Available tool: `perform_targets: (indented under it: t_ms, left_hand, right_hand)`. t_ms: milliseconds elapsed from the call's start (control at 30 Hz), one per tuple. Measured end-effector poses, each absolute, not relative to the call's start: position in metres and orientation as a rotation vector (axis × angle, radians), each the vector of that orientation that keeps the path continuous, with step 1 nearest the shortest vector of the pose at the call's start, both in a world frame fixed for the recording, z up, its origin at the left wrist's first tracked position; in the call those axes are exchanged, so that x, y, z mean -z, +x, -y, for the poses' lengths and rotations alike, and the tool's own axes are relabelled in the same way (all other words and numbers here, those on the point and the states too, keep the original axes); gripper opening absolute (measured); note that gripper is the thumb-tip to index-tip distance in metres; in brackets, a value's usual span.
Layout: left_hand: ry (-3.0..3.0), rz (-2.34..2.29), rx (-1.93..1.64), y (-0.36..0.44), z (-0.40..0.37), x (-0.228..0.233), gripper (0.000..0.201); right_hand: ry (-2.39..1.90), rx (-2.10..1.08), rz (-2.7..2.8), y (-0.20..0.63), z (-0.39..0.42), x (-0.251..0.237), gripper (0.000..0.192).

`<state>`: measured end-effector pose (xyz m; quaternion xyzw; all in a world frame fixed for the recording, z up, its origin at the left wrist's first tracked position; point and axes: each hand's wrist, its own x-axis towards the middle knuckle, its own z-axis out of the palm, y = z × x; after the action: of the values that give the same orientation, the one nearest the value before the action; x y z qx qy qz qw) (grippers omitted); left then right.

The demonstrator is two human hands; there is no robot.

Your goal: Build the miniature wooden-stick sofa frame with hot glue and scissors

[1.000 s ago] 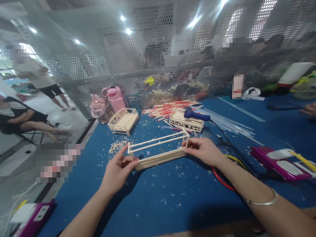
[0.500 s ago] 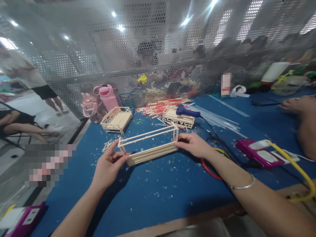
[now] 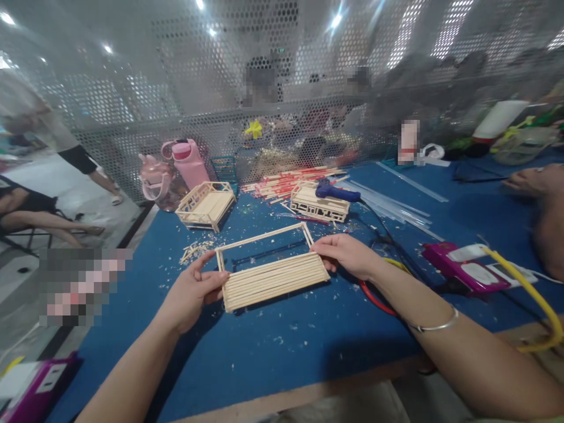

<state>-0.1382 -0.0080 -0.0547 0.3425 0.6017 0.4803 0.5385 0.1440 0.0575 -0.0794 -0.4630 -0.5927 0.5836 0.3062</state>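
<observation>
Over blue tabletop (image 3: 273, 361), slatted wooden frame (image 3: 275, 282)

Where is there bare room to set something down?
Mostly bare, lightly littered: the blue tabletop bordered by left forearm, right forearm and the pale slatted wooden frame. Crowded: the back, with red and cream sticks, pale wooden models and a dark blue corded gun.

Centre: stick framework (image 3: 275, 281) between left hand (image 3: 189, 296) and right hand (image 3: 343, 254). Behind it, left of centre, stick model (image 3: 209, 207) before water bottle (image 3: 194, 167); right of centre, glue gun (image 3: 342, 192) on second stick model (image 3: 318, 210); right, power strip (image 3: 467, 271).
</observation>
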Motion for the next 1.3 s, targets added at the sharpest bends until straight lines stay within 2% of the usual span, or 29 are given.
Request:
perform_targets:
  t_ms: [267, 467, 633, 733, 900, 1033, 1100, 1200, 1300]
  left_hand:
    - [0.794, -1.462, -1.103, -0.136, 0.007, 0.056, 0.072]
    - [0.75, -1.471, -1.086, -0.137, 0.006, 0.059, 0.073]
    - [0.674, -1.481, -1.076, -0.14, 0.004, 0.061, 0.06]
    - [0.666, -1.49, -1.067, -0.14, 0.003, 0.062, 0.051]
    - [0.704, -1.5, -1.055, -0.14, 0.005, 0.066, 0.053]
    - [0.911, -1.62, -1.049, -0.145, 0.007, 0.071, 0.063]
    - [1.181, -1.82, -1.1, -0.147, 0.005, 0.07, 0.063]
    - [1.715, -2.004, -1.098, -0.14, -0.003, 0.059, 0.048]
    - [2.15, -1.761, -0.707, -0.118, -0.02, 0.042, 0.032]
  right_hand:
    - [-1.326, -1.473, 1.562, 0.14, -0.06, 0.088, 0.04]
    - [-1.39, -1.236, 1.548, 0.146, -0.062, 0.079, 0.035]
    - [-1.525, -0.701, 1.807, 0.16, -0.065, 0.047, 0.034]
    - [-1.596, -0.406, 1.981, 0.167, -0.078, 0.028, 0.028]
    - [-1.69, -0.028, 2.161, 0.171, -0.126, 0.025, 0.023]
    - [-1.937, 0.152, 2.219, 0.166, -0.163, 0.037, 0.051]
    - [-2.002, 0.112, 2.227, 0.164, -0.172, 0.042, 0.054]
    - [-2.045, 0.083, 2.2, 0.164, -0.176, 0.044, 0.062]
    - [-2.165, 0.129, 2.062, 0.167, -0.174, 0.043, 0.082]
